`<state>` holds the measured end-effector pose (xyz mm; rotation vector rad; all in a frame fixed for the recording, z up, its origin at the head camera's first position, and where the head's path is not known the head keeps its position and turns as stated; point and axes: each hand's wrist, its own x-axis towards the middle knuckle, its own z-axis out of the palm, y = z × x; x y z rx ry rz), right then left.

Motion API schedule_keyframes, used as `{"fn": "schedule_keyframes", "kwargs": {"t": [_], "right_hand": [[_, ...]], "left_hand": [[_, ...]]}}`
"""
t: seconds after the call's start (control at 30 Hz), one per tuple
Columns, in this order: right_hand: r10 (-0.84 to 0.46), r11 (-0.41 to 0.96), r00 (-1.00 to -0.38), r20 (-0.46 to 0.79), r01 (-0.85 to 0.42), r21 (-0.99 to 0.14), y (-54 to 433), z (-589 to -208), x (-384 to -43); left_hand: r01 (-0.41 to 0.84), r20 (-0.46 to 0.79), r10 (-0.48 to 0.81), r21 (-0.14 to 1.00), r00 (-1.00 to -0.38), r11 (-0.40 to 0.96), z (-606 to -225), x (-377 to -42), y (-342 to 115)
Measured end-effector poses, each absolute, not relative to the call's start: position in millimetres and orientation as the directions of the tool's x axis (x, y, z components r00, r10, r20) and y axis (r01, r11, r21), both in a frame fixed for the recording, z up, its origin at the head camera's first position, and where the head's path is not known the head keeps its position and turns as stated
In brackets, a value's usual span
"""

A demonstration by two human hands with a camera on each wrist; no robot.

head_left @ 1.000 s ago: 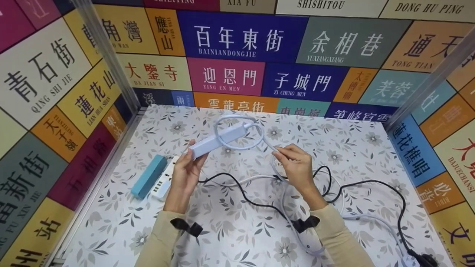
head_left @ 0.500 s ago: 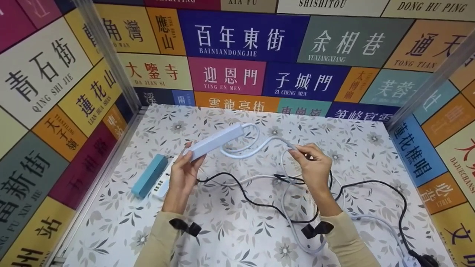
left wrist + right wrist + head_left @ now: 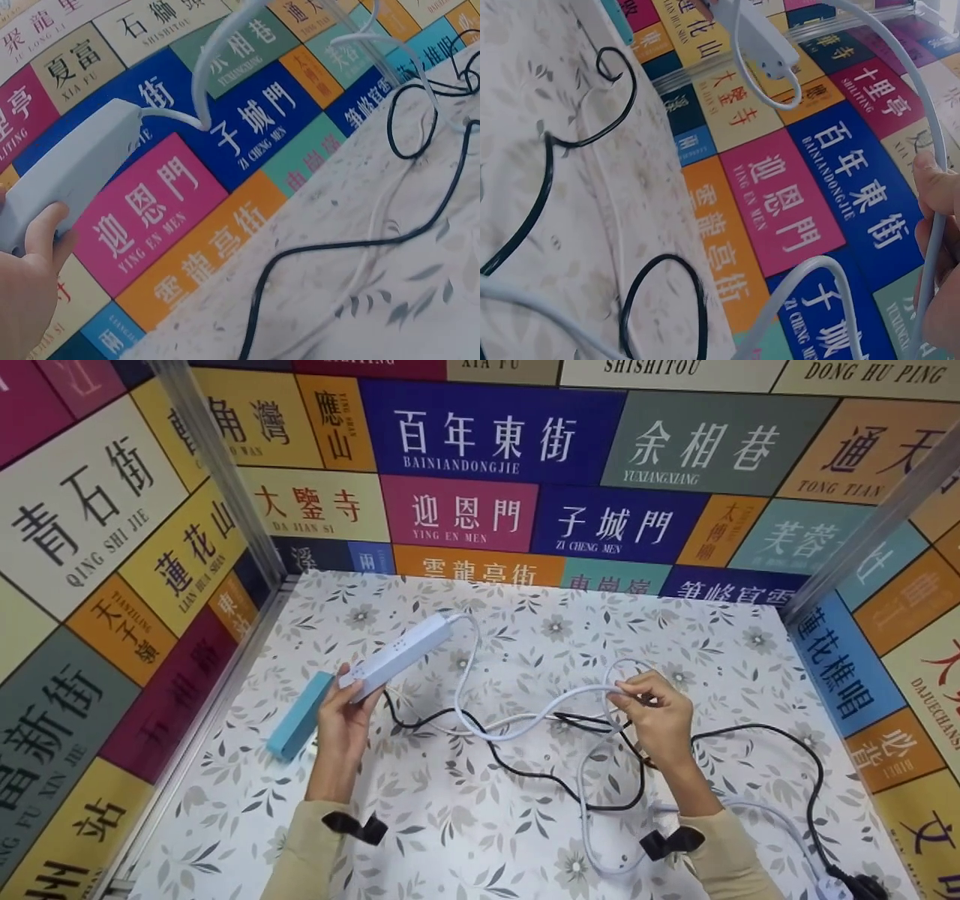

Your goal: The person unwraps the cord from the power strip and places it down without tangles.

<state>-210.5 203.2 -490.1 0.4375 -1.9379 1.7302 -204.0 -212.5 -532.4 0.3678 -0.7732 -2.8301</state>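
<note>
My left hand [image 3: 343, 727] grips the near end of a white power strip [image 3: 401, 652], its socket face showing and its far end tilted up to the right. From that far end a white cord [image 3: 469, 675] sags and runs across to my right hand [image 3: 660, 716], which pinches it between thumb and fingers. In the left wrist view, fingers wrap the strip [image 3: 82, 165] from below. The right wrist view has the cord [image 3: 922, 97] passing through the right hand [image 3: 941, 225] at the edge, the strip [image 3: 757, 41] beyond.
Left of the left hand lies a teal bar-shaped object [image 3: 300, 720]. A black cord [image 3: 525, 769] winds over the flower-patterned table [image 3: 465, 840], crossing white cords. A black plug [image 3: 862, 885] lies at the lower right corner. Sign-printed walls [image 3: 480, 442] enclose the back and sides.
The left hand has moved left and turned the power strip so its sockets show. The right hand has drawn right and down along with the cord, and the loop by the strip has opened out.
</note>
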Motion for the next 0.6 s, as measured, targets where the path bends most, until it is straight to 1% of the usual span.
{"fn": "schedule_keyframes", "kwargs": {"t": [0.13, 0.23, 0.37, 0.5, 0.6], "right_hand": [[0.082, 0.115, -0.832, 0.549, -0.54, -0.834, 207, -493, -206], [0.076, 0.139, -0.832, 0.549, -0.537, -0.832, 212, -503, -207], [0.072, 0.191, -0.843, 0.534, -0.514, -0.836, 220, -521, -208], [0.07, 0.212, -0.875, 0.478, -0.455, -0.865, 232, -546, -212], [0.076, 0.225, -0.89, 0.449, -0.423, -0.878, 237, -555, -211]], "left_hand": [[0.16, -0.219, -0.304, 0.503, -0.927, -0.849, -549, -198, -222], [0.187, -0.269, -0.354, 0.494, -0.896, -0.849, -562, -193, -228], [0.178, -0.332, -0.405, 0.543, -0.852, -0.821, -575, -185, -232], [0.18, -0.351, -0.443, 0.58, -0.825, -0.794, -583, -181, -233], [0.175, -0.353, -0.473, 0.622, -0.807, -0.763, -586, -178, -231]]}}
